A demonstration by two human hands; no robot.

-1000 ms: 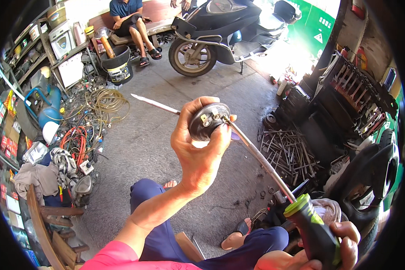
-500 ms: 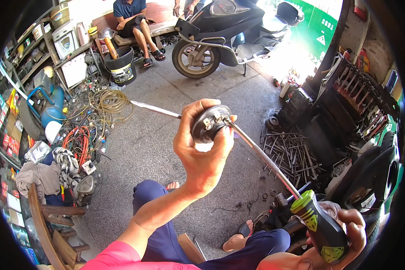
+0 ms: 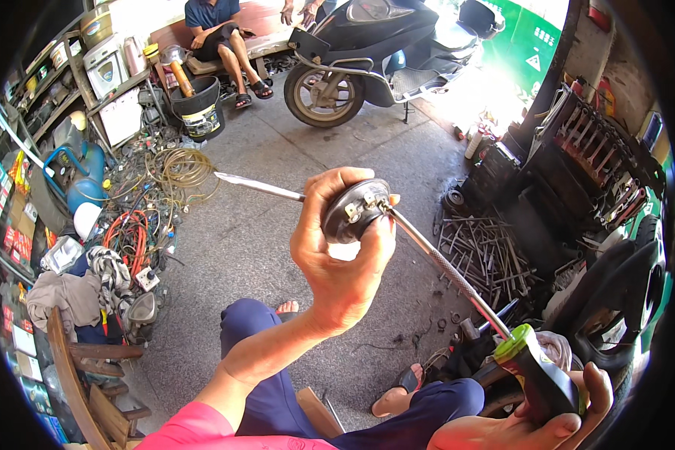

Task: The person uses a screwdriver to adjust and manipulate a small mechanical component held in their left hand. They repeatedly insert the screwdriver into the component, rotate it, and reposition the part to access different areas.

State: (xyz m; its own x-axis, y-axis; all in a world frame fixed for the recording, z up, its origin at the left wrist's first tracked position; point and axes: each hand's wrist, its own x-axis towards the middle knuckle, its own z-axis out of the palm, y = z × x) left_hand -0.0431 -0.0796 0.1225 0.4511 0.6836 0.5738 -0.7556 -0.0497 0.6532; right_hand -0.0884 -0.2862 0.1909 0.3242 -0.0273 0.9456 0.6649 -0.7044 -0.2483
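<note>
Currently | left hand [image 3: 341,274] grips black disc [image 3: 361,214] above the floor [image 3: 225,247], terminals [image 3: 352,213] facing the wearer | metal shaft [image 3: 259,187] juts left behind it | right hand [image 3: 529,432] loosely holds screwdriver [image 3: 478,303], long axis slanting up-left, tip at disc

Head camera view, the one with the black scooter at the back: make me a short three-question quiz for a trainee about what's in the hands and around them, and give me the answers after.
1. Multiple choice. Which of these is in the left hand?
a) a coil of clear yellowish hose
b) a round black disc with metal tabs
c) a white plastic helmet

2. True or false. The black scooter stands on the grey floor beyond the hands.

3. Fill in the blank. The right hand holds a chunky screwdriver handle coloured black and ____.

Key: 1. b; 2. true; 3. green.
</note>
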